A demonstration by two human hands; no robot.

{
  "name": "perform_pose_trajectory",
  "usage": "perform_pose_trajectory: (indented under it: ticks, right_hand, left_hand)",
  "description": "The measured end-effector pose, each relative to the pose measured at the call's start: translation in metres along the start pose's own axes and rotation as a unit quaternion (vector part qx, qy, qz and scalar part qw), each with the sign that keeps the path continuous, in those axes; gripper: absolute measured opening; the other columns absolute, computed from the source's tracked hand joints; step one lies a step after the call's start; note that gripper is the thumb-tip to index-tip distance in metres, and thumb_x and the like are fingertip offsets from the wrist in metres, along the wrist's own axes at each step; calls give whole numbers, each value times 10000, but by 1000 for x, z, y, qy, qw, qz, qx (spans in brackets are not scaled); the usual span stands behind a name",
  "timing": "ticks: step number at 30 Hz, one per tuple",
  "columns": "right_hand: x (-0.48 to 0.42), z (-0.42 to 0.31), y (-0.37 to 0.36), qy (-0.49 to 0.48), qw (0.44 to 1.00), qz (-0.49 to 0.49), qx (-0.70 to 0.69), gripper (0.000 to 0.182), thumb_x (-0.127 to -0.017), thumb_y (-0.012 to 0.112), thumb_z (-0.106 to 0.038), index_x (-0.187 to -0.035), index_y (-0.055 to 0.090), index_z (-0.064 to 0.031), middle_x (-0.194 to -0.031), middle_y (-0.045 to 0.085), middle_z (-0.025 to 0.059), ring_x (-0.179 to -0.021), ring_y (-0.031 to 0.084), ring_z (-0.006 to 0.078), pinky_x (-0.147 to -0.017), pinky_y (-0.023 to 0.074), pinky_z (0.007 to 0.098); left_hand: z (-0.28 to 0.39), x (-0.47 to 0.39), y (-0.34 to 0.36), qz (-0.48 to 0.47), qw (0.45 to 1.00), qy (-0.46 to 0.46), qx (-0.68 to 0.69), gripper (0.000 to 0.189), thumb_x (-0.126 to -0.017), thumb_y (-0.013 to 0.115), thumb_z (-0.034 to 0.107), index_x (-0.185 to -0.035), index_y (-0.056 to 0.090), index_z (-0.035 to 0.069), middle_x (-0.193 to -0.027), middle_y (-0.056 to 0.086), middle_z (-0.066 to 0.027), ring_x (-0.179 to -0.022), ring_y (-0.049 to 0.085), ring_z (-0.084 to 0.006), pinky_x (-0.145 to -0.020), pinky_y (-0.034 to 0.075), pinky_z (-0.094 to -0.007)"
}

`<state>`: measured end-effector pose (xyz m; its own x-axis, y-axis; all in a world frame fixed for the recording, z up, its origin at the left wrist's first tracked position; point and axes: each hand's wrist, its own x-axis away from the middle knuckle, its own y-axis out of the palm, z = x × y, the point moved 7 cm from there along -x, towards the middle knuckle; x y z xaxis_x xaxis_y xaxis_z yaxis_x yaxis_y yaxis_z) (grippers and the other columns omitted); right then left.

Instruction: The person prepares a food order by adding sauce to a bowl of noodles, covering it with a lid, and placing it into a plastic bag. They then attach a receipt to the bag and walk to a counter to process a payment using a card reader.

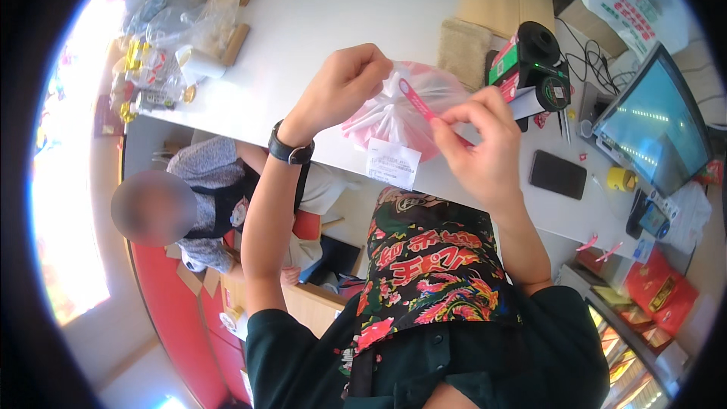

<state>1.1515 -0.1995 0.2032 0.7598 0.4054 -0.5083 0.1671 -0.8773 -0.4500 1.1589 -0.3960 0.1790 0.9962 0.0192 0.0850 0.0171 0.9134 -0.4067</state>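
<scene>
A white and pink plastic bag (409,111), gathered at its top, stands at the near edge of the white table (341,17). My left hand (355,85) has its fingers closed on the gathered top of the bag. In my right hand (480,147), a red printed strip (417,100) is pinched between thumb and fingers, its far end lying over the bag's top. A printed paper slip (393,163) hangs at the bag's near side. What my left fingertips hold is partly hidden.
Right of the bag are a beige cloth (464,52), a label printer (525,76), a black phone (558,174) and a monitor (656,119). Clear plastic bags (193,23) and bottles (153,100) stand at the left. A person (213,199) sits beyond my left arm.
</scene>
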Motion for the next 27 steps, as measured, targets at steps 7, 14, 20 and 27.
perform_pose_trajectory:
  ticks: [7, 14, 20, 27]
  right_hand:
    - [-11, 19, 47, 44, 997, 46, -49, 100, -686, 717, -89, -685, 621, -63, -774, 572, 79, -766, 570, 287, -708, 431, 390]
    - [-20, 19, 72, 44, 993, 106, -5, 176, -613, 686, -61, -681, 524, -68, -709, 534, 72, -691, 536, 269, -648, 365, 383]
    - [-36, 28, 64, 39, 993, 97, 46, 305, -655, 723, -131, -786, 453, -74, -662, 515, 64, -633, 526, 269, -616, 378, 377]
    - [4, 25, 47, 33, 991, -33, -126, 230, -732, 751, -93, -891, 597, -30, -751, 615, 82, -681, 604, 201, -616, 475, 317]
  left_hand:
    - [15, 0, 4, 8, 998, 46, -31, 208, -908, 525, 131, -778, 561, -27, -601, 508, -14, -556, 436, -60, -494, 357, -230]
    - [27, 24, 15, 52, 991, 58, -108, 155, -896, 530, 72, -784, 553, -32, -525, 486, -70, -475, 422, -85, -447, 345, -269]
    - [28, 34, 18, 69, 988, 56, -123, 134, -895, 515, 46, -786, 535, -29, -533, 462, -46, -504, 408, -71, -456, 335, -256]
    - [3, 40, -2, 113, 992, 46, 26, 124, -893, 509, 46, -910, 597, -40, -820, 610, -71, -743, 513, -103, -702, 437, -249]
